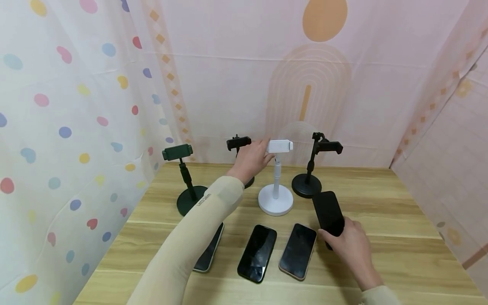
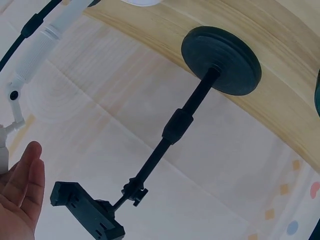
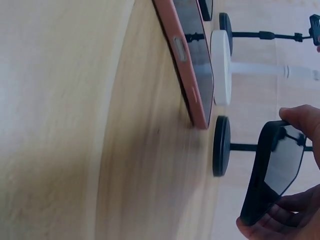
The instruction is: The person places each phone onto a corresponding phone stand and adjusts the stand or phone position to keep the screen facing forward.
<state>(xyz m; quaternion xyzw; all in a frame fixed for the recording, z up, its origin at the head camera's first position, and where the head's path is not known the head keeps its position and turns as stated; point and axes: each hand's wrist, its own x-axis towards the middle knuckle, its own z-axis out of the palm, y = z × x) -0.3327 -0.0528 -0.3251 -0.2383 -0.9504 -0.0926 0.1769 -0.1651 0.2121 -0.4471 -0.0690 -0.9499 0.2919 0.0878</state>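
My left hand (image 1: 251, 159) reaches over the table to the left side of the head of a white phone stand (image 1: 276, 201). Its fingers look nearly straight in the left wrist view; whether they touch the white head is hard to tell. Just left of that hand stands a black phone stand (image 2: 177, 125), partly hidden behind it in the head view. My right hand (image 1: 353, 246) grips a black smartphone (image 1: 328, 212) by its lower end, with the thumb on one edge and fingers on the other. The right wrist view shows this phone (image 3: 257, 175) raised off the table.
Three more smartphones lie on the wooden table (image 1: 400, 220): one at left (image 1: 209, 254) partly under my left sleeve, one in the middle (image 1: 257, 254), one with a pinkish edge (image 1: 298, 252). A green phone stand (image 1: 187, 199) and another black stand (image 1: 306, 185) flank the white one.
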